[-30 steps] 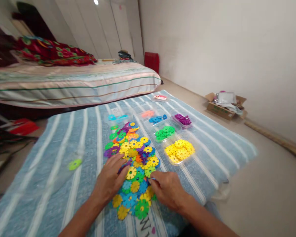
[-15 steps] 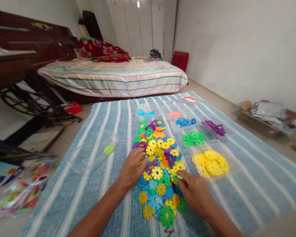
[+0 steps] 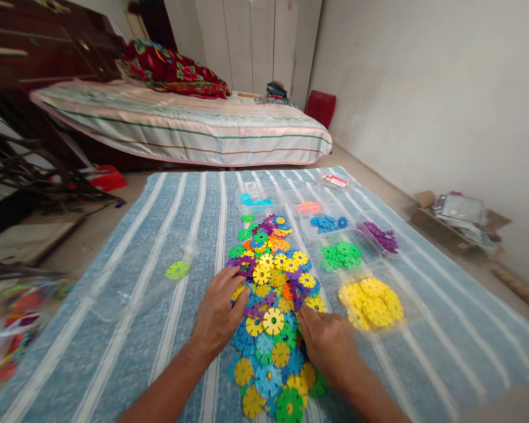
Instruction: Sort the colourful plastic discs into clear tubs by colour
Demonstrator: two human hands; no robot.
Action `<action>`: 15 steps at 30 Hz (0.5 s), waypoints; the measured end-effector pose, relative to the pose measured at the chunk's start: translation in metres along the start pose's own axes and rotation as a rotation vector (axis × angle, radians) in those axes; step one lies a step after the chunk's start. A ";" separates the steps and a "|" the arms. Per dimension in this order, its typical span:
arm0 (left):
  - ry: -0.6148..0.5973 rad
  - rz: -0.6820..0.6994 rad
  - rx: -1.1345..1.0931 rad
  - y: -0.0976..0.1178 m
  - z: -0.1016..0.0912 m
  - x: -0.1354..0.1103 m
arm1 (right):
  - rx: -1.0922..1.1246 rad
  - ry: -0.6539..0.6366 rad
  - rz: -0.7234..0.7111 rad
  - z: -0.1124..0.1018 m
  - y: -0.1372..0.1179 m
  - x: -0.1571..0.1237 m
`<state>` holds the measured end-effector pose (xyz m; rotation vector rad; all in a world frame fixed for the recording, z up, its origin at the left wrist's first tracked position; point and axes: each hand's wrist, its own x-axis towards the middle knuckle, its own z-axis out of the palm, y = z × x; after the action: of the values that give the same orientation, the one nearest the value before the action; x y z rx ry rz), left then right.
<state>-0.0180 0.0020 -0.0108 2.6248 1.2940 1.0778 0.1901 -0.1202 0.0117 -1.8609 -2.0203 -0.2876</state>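
Observation:
A heap of flower-shaped plastic discs (image 3: 274, 321) in yellow, blue, green, purple and orange lies on the striped cloth between my hands. My left hand (image 3: 218, 308) rests on the heap's left edge, thumb and fingers apart, near purple and yellow pieces. On the right side, my right hand (image 3: 330, 339) has its fingers pressed together against the heap; whatever they pinch is hidden. Clear boxes hold sorted discs: yellow discs (image 3: 372, 302), green discs (image 3: 341, 256), purple discs (image 3: 381, 236), blue discs (image 3: 328, 224), orange discs (image 3: 308, 207) and light-blue discs (image 3: 256, 201).
At the left, a clear plastic container (image 3: 127, 288) has one lime-green disc (image 3: 177, 270) at its right side. A small clear case (image 3: 335, 180) lies at the far edge of the cloth (image 3: 158, 235). Beyond are a bed (image 3: 194, 129) and, right, a cardboard box (image 3: 449, 226).
The lime-green disc seen in my right fingers is no longer visible. My right hand has shifted left against the heap. The view has turned slightly; my left hand stays at the heap's left edge.

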 end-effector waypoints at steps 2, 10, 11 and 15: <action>-0.006 -0.009 -0.026 -0.001 0.001 0.000 | 0.024 0.065 -0.039 -0.003 -0.003 0.002; -0.028 -0.071 -0.075 0.002 -0.002 0.000 | 0.040 0.200 0.048 -0.059 0.032 -0.012; -0.031 -0.076 -0.070 0.003 -0.002 0.000 | -0.023 0.206 0.123 -0.066 0.042 -0.015; -0.042 -0.066 -0.060 0.007 -0.002 0.000 | -0.100 0.227 0.287 -0.074 0.060 -0.023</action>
<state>-0.0148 -0.0034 -0.0070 2.5289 1.3087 1.0303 0.2603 -0.1648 0.0633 -2.0446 -1.5937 -0.5013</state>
